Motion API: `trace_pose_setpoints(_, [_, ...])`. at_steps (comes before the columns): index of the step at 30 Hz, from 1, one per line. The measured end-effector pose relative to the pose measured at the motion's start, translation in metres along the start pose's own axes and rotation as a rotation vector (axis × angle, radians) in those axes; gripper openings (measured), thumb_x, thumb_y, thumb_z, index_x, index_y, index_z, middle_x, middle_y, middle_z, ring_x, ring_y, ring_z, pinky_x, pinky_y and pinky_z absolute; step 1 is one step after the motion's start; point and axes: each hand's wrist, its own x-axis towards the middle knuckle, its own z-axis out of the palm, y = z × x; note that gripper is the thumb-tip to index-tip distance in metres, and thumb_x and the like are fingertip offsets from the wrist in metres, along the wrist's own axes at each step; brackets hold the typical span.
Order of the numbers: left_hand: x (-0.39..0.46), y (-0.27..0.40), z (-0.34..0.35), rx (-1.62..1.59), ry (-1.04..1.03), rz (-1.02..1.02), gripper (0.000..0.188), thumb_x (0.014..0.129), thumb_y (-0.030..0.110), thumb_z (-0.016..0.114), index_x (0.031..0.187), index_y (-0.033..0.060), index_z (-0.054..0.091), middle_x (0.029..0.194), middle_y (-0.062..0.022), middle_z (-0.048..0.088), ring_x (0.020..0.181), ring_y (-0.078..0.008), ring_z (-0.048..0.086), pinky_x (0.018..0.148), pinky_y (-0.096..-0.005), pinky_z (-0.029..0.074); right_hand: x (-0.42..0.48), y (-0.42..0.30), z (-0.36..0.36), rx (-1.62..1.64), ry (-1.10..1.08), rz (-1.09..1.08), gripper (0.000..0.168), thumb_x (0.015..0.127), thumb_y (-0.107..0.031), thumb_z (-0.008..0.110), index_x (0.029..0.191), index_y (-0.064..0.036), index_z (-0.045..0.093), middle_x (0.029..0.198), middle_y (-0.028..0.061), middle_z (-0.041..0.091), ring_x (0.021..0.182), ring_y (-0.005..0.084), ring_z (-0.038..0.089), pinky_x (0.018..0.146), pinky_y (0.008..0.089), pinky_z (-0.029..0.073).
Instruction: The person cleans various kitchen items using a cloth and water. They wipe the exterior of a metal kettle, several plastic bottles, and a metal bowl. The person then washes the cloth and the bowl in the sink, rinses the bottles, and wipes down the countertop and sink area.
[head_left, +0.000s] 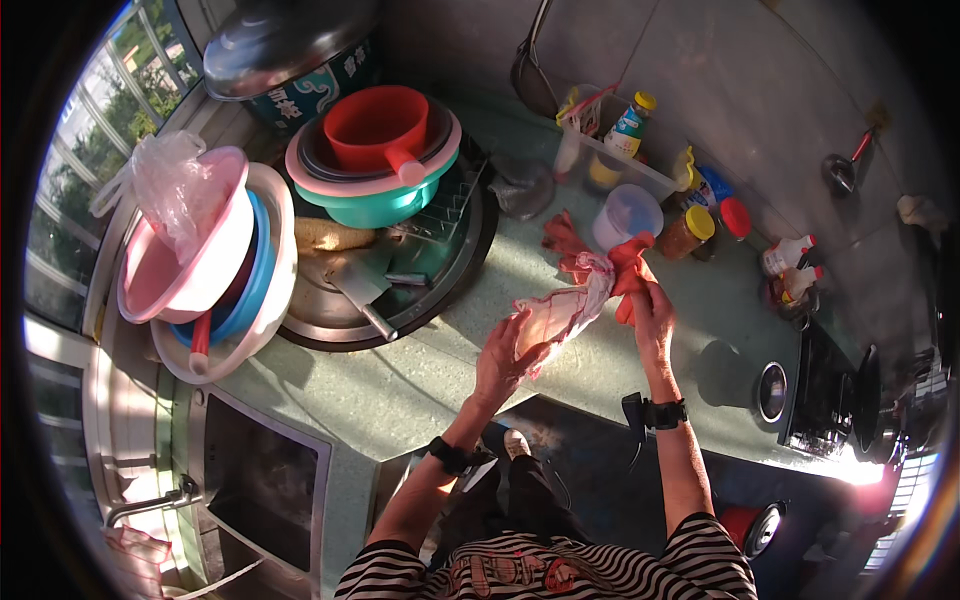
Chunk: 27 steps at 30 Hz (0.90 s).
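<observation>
My left hand (506, 360) holds the lower end of a pale, red-lined plastic bag (566, 307), its thumb and fingers around the edge. With its fingertips, my right hand (651, 311) pinches a red plastic bag (634, 274), bunched against the pale bag's upper end. More red plastic (564, 240) sticks out at the upper left of the bundle; whether it is the same bag I cannot tell. Both hands are above the green speckled counter (420, 375). Just beyond the bundle is a translucent plastic tub (628, 214).
Stacked basins (375, 184) and a cleaver (360, 292) rest over a large round pan at the left. More basins (187, 277) lean near the window, beside a sink (262, 480). Jars (688, 232) and a clear bin (615, 157) stand by the wall, with a stove (821, 390) at the right.
</observation>
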Motion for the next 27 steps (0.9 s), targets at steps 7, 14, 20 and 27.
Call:
trace_pose_setpoints(7, [-0.003,-0.031,0.044,-0.064,0.028,-0.467,0.026,0.08,0.009,0.057,0.105,0.0152,0.058,0.077,-0.0097,0.061,0.062,-0.0234,0.059,0.054,-0.0342,0.045,0.039,-0.032,0.021,-0.097,0.13,-0.337,0.024,0.081,-0.007,0.052,0.104,-0.001,0.057,0.1,0.0166,0.058,0.086,0.0337,0.058,0.074,0.0372,0.047])
trace_pose_setpoints(14, [-0.014,-0.02,-0.017,-0.052,0.236,-0.363,0.032,0.08,0.008,0.061,0.111,0.0091,0.055,0.088,-0.0099,0.061,0.072,-0.0231,0.061,0.065,-0.0298,0.048,0.077,0.049,0.068,-0.405,-0.228,-0.35,0.03,0.079,-0.024,0.061,0.104,-0.007,0.058,0.098,0.0157,0.055,0.089,0.035,0.056,0.075,0.041,0.047])
trace_pose_setpoints(20, [-0.024,0.006,-0.012,0.176,0.331,-0.252,0.052,0.078,0.017,0.068,0.126,0.0126,0.048,0.105,-0.0114,0.056,0.085,-0.0231,0.059,0.065,-0.03,0.05,0.089,0.09,0.098,-0.586,-0.401,-0.112,0.047,0.073,-0.036,0.064,0.115,-0.016,0.056,0.112,0.0175,0.056,0.102,0.032,0.056,0.081,0.0411,0.047])
trace_pose_setpoints(27, [-0.069,0.046,-0.019,-0.179,0.305,-0.496,0.052,0.084,0.031,0.063,0.129,0.0118,0.045,0.108,-0.0121,0.054,0.093,-0.0208,0.055,0.075,-0.0327,0.047,0.087,0.054,0.039,-0.005,-0.166,-0.221,0.049,0.079,-0.031,0.063,0.118,-0.002,0.052,0.117,0.0126,0.058,0.103,0.0239,0.057,0.086,0.0334,0.044])
